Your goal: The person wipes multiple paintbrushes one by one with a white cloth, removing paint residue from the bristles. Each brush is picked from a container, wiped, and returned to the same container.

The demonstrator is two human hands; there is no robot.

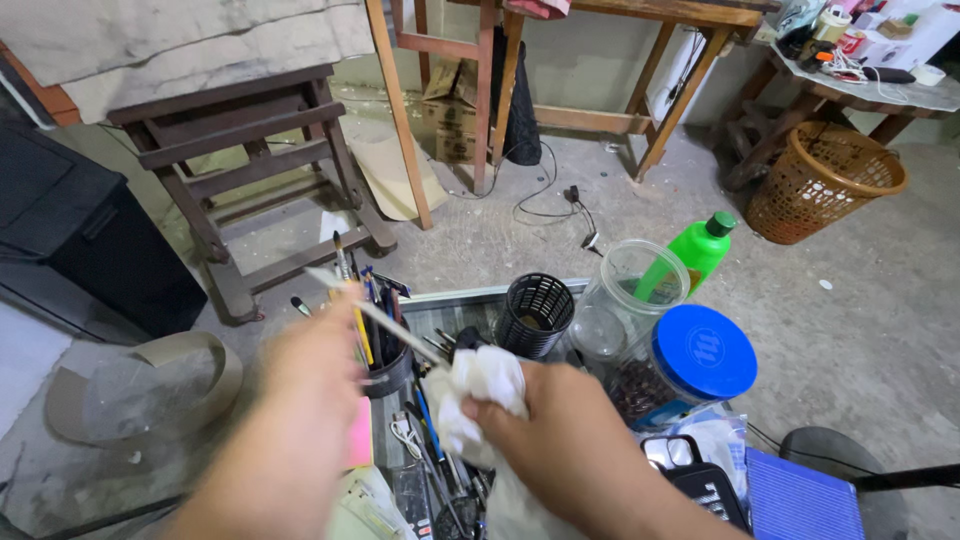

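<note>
Right hand (570,440) grip clamped on a bunched white cloth (482,392), over the cluttered table (455,305). Left hand (312,400), blurred, grip closed on a thin brush (375,318) whose far end meets the cloth. Behind: black mesh cup (536,314), blue-lidded jar (690,362), green bottle (700,250).

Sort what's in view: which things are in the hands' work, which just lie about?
In hand: left hand holding a thin tool; right hand gripping a white cloth.

Lying about: black mesh cup, blue-lidded jar, green bottle, orange basket.
</note>
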